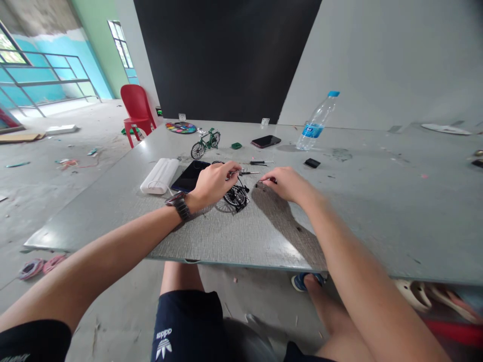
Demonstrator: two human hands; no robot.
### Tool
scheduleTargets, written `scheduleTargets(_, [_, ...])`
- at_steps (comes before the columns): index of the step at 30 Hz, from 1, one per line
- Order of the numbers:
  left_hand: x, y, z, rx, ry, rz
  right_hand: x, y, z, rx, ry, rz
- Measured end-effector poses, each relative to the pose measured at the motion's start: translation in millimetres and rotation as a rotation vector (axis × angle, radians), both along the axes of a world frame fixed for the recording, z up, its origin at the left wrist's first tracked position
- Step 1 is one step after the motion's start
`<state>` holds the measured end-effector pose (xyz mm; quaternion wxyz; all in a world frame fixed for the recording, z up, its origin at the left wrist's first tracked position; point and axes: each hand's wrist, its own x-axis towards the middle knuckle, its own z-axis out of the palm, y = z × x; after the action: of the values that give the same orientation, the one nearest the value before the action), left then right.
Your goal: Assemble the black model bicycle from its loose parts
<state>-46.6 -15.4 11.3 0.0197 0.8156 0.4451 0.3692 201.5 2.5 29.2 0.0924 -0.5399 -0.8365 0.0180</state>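
Note:
A small black model bicycle [236,195] lies on the grey table [358,211] in front of me. My left hand [215,182], with a watch on its wrist, is closed over the top of the bicycle, fingers curled around its upper part. My right hand [285,182] rests just right of it, fingers pinched on a small red-tipped thing I cannot make out. A screwdriver [249,173] lies between the two hands, another screwdriver [260,162] just beyond it.
A dark tablet [187,176] and a white case [160,175] lie left of my hands. Farther back stand a green model bicycle [205,142], a phone [266,141], a water bottle [316,122] and a paint palette [181,127]. A red chair [136,113] stands off the table's left.

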Motion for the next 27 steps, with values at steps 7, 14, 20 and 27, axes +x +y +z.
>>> scheduleTargets(7, [0.0,-1.1,1.0,-0.017,0.0,-0.002,-1.2,-1.2,-2.5,0.012,0.016,-0.009])
scheduleTargets(14, [-0.4,-0.7,0.8,-0.011,-0.001,0.006,-3.8,1.1,-7.3,0.039,0.02,-0.002])
scheduleTargets(20, [-0.2,0.0,-0.4,0.0,0.001,0.002,-3.7,3.9,-10.3,0.055,0.011,0.005])
scheduleTargets(27, [0.1,-0.8,0.5,-0.013,-0.008,0.005,-6.0,1.5,-8.7,0.062,0.022,0.015])
